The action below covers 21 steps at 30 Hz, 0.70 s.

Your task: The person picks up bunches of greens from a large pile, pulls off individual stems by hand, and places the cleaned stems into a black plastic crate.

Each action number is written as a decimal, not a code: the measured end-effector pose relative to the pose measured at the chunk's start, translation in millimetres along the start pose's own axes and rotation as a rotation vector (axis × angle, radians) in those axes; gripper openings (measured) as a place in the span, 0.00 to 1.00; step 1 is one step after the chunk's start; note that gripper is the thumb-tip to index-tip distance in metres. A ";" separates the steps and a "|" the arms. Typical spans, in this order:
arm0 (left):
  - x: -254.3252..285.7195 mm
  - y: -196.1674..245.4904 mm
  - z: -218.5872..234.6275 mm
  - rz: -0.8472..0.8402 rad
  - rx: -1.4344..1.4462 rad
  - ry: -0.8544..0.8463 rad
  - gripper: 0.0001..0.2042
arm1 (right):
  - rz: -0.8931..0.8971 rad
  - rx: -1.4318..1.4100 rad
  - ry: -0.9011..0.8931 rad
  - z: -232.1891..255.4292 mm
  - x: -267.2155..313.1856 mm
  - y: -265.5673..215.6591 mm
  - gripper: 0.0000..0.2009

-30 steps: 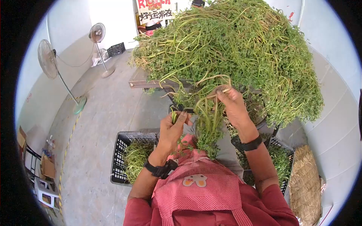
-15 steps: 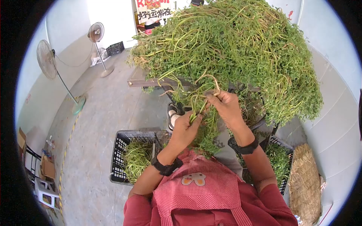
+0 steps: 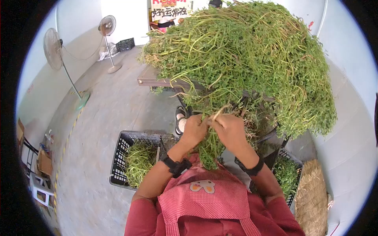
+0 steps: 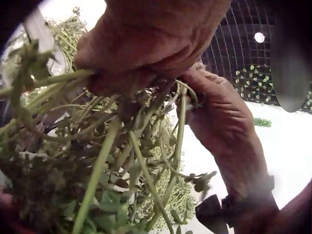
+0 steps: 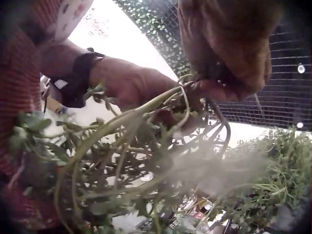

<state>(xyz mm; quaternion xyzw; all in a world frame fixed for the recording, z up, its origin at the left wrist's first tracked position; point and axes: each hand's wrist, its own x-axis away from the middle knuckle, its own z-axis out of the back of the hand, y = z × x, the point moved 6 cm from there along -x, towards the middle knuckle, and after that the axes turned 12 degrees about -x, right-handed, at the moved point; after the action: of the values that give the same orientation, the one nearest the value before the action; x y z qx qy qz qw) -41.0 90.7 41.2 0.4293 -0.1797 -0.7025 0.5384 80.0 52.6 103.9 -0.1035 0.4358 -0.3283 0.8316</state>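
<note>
your right hand (image 3: 231, 131) now sits lower than a half-second ago, level with and right beside your left hand (image 3: 194, 129); both pinch the stems (image 3: 210, 152), hanging just off the table's (image 3: 155, 82) near edge, seemingly mid-handling

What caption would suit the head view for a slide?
Left grip and right grip hold leafy stems before a large heap of greens, a black crate on the floor.
</note>
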 end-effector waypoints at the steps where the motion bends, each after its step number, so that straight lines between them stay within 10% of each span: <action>1: -2.5 -2.3 -2.6 -0.029 -0.023 0.000 0.15 | 0.026 -0.025 0.023 0.3 0.6 -1.8 0.08; 11: -4.9 0.8 -8.2 -0.107 0.209 -0.021 0.16 | -0.113 -0.118 0.131 22.2 9.0 3.8 0.07; 17: 7.6 14.7 -2.2 0.048 0.267 -0.297 0.14 | -0.526 -0.559 0.198 30.6 8.3 43.1 0.07; 21: 12.4 31.5 -6.3 -0.059 0.457 -0.224 0.14 | -0.410 -0.644 0.241 21.4 6.5 50.2 0.08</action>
<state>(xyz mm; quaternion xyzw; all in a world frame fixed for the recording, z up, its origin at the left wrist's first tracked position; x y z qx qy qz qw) -17.7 69.5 55.1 0.4643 -0.3798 -0.7022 0.3835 122.5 84.3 89.4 -0.4043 0.5813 -0.3438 0.6168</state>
